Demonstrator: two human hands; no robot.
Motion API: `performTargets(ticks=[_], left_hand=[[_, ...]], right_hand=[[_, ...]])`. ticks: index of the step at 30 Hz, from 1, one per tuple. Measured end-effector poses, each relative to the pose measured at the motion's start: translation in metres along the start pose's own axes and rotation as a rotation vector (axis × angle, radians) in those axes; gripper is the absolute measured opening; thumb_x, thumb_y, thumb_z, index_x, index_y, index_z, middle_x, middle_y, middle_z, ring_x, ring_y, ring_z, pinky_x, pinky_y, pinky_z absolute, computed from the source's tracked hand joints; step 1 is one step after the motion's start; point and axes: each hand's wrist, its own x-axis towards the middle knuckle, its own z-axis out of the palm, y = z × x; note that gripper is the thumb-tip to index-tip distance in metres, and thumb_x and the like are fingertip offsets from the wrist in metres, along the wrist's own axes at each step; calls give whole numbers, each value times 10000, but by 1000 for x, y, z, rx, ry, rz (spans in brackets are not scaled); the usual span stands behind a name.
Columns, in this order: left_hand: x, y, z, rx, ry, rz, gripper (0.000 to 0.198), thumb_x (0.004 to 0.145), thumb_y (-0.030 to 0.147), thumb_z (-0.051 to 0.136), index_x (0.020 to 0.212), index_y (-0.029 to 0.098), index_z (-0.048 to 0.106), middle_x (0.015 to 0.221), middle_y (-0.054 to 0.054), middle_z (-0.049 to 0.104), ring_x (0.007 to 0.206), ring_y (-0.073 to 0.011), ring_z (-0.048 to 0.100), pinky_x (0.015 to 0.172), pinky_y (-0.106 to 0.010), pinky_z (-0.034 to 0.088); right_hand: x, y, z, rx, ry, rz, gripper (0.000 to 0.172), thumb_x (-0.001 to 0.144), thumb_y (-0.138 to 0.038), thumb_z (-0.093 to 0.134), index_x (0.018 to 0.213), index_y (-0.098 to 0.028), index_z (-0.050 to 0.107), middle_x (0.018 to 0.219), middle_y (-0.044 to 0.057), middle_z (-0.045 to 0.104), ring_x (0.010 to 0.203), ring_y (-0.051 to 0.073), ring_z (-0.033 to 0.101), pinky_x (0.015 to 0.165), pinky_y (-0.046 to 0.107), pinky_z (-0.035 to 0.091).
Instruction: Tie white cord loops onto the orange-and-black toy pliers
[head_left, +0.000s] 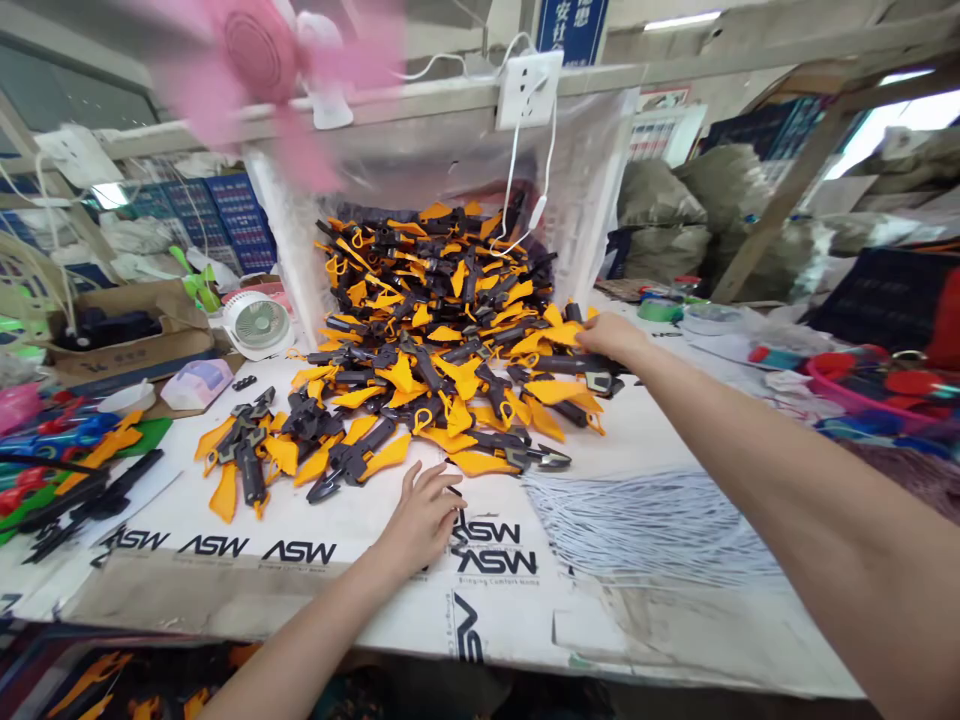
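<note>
A large heap of black-and-orange plastic toy weapon parts (435,320) covers the middle of the white-covered table (495,620). My right hand (611,338) rests at the heap's right side, its fingers on an orange-and-black piece (562,335), though I cannot tell if it grips it. My left hand (420,520) lies on the table at the heap's near edge with its fingers apart. Its fingertips are close to a thin dark strip (454,492). A looser spread of the same parts (259,450) lies to the left of that hand.
A bundle of fine white cords (652,525) lies on the table to the right of my left hand. A blurred pink clip-on fan (255,55) hangs above the heap. A small white fan (257,323), a cardboard box (127,335) and bulging sacks (664,215) stand beyond the table.
</note>
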Motion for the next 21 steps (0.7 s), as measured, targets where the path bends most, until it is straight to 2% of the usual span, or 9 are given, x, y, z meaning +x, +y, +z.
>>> performTargets(ticks=[2, 4, 7, 9, 11, 12, 14, 17, 21], left_hand=[[1, 1, -5, -55, 33, -25, 293, 846, 74, 545, 1016, 256, 698, 1270, -61, 667, 1330, -270, 483, 1172, -584, 196], [3, 3, -12, -178, 113, -102, 228, 870, 150, 570, 1026, 253, 700, 1227, -76, 686, 1278, -276, 526, 1153, -568, 245], [7, 4, -26, -536, 285, -386, 221, 906, 352, 588, 1061, 224, 679, 1161, -104, 699, 1147, -273, 603, 1052, -495, 402], [6, 6, -38, -888, 328, -618, 374, 901, 507, 576, 1124, 212, 636, 1173, -114, 681, 1053, -264, 643, 933, -442, 494], [0, 11, -50, -1251, 246, -784, 526, 863, 621, 579, 1194, 213, 586, 1169, -119, 670, 981, -255, 671, 839, -401, 536], [-5, 14, -56, -1387, 176, -838, 577, 841, 642, 597, 1229, 216, 562, 1143, -116, 673, 951, -252, 681, 806, -387, 546], [-20, 21, -63, -1500, 53, -918, 625, 790, 573, 705, 1278, 225, 528, 1044, -89, 688, 870, -231, 694, 760, -354, 552], [-47, 29, -64, -1367, 64, -972, 665, 656, 333, 860, 1240, 232, 558, 994, -40, 674, 758, -169, 672, 699, -292, 545], [-73, 24, -50, -1070, 207, -911, 540, 655, 328, 822, 1141, 210, 616, 1171, -67, 634, 871, -183, 665, 734, -298, 560]], right_hand=[[-13, 3, -10, 63, 38, -51, 320, 887, -189, 513, 1123, -109, 712, 910, 124, 730, 806, 247, 679, 648, 296, 485], [-36, 0, -17, 174, 98, -210, 355, 940, -204, 457, 1234, -173, 654, 1024, 72, 728, 894, 218, 678, 730, 278, 505], [-93, -17, -13, 441, 242, -697, 257, 948, -240, 508, 1152, -217, 663, 1048, 57, 726, 952, 223, 673, 845, 341, 524], [-142, -33, 5, 503, 356, -954, 165, 956, -234, 532, 1056, -252, 663, 1001, 39, 735, 976, 216, 676, 927, 390, 505], [-191, -49, 36, 561, 363, -1222, 228, 973, -122, 474, 1036, -273, 633, 1017, -2, 747, 1041, 177, 678, 1012, 408, 464], [-213, -55, 56, 597, 351, -1281, 268, 982, -79, 439, 1037, -273, 615, 1044, -15, 750, 1091, 162, 665, 1052, 416, 436], [-251, -60, 95, 680, 314, -1285, 276, 997, -70, 412, 1092, -254, 594, 1119, 10, 740, 1170, 153, 631, 1051, 398, 449], [-288, -51, 139, 656, 316, -1138, 296, 1003, -110, 431, 1222, -234, 587, 1276, 88, 668, 1269, 195, 564, 964, 376, 521], [-303, -11, 148, 493, 252, -904, 316, 1007, -159, 426, 1240, -251, 618, 1333, 106, 619, 1195, 238, 607, 935, 410, 527]])
